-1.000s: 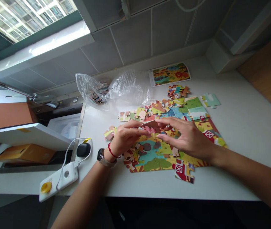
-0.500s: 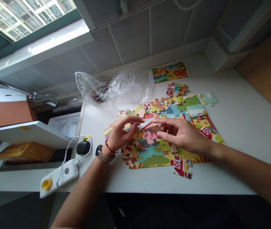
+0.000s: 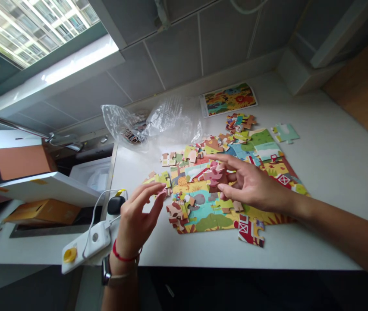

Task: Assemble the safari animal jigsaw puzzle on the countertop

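Observation:
My right hand point(image 3: 250, 179) is over the middle of a colourful jigsaw puzzle point(image 3: 209, 220), its thumb and fingers closed on a pink puzzle piece point(image 3: 214, 173) with a brown edge. My left hand point(image 3: 141, 214), wearing a red string bracelet and a watch, is off the puzzle's left side. Its thumb and forefinger pinch a small pink puzzle piece point(image 3: 161, 191), mostly hidden by the fingers. Near those fingertips lie loose yellow-green pieces point(image 3: 162, 178). Brown-spotted pieces point(image 3: 177, 211) sit on the puzzle's lower left corner. A joined red barn section point(image 3: 250, 231) lies at the front edge.
Behind the puzzle are a crumpled clear plastic bag point(image 3: 167, 121) and a printed picture sheet point(image 3: 231, 99). A pale green piece point(image 3: 285, 132) lies at right. At left stand a white power strip point(image 3: 86, 246) with a cable, a sink holding boxes, and a faucet point(image 3: 67, 144).
My left hand has moved left and toward me, away from my right hand, with a small pink piece in its fingers. My right hand stays over the puzzle, and its pink piece now shows more fully.

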`<state>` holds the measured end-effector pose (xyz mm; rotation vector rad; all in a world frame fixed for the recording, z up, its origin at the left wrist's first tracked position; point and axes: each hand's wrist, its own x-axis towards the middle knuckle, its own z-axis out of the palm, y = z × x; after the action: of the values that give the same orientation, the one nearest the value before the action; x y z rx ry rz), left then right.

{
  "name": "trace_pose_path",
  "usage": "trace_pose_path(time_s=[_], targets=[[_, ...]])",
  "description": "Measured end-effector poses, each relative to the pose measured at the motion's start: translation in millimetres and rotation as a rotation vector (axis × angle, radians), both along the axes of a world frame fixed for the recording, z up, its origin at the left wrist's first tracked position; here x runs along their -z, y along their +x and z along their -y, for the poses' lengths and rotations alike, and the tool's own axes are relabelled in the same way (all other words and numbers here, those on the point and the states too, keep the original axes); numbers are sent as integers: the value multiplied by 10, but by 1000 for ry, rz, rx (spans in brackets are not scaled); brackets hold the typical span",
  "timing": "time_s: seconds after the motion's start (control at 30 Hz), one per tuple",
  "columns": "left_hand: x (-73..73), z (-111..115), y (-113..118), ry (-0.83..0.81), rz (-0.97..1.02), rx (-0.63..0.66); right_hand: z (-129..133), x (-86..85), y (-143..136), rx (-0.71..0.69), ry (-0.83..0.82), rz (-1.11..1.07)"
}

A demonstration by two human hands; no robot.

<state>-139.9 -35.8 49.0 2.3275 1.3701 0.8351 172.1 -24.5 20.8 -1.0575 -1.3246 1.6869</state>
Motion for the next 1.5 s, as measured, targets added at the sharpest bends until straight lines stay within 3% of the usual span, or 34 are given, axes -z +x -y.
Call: trace_pose_path(time_s=[0.1, 0.2, 0.27, 0.4, 0.5, 0.57, 0.67, 0.8, 1.07, 1.23, 1.5], targets=[[179, 361, -131, -71, -14, -57, 7, -9, -28, -41, 10, 54], [323, 585, -140, -149, -98, 24, 8, -13, -63, -10, 21, 93], [344, 633, -121, -152, -138, 70, 3, -18, -77, 15, 27, 111], [265, 547, -138, -143, -118, 56, -7, -23, -76, 36, 113, 171], [251, 417, -178, -50, -81, -127, -5, -8, -60, 25, 148, 191], [305, 337, -193, -5, -47, -263, -5, 11, -45, 12, 155, 195], [424, 257, -191, -53, -25, -357, -12, 39, -26, 0, 138, 182], [501, 228, -171, -119, -24, -395, -31, 43, -12, -5, 137, 170], [457, 216, -168, -169, -16, -405, -32, -34, -20, -25, 119, 193], [429, 181, -111, -154, -89, -441, -33, 8, -21, -47, 127, 242], [451, 161, -164, -202, -50, -426, -32, 27, -20, -64, 109, 220]])
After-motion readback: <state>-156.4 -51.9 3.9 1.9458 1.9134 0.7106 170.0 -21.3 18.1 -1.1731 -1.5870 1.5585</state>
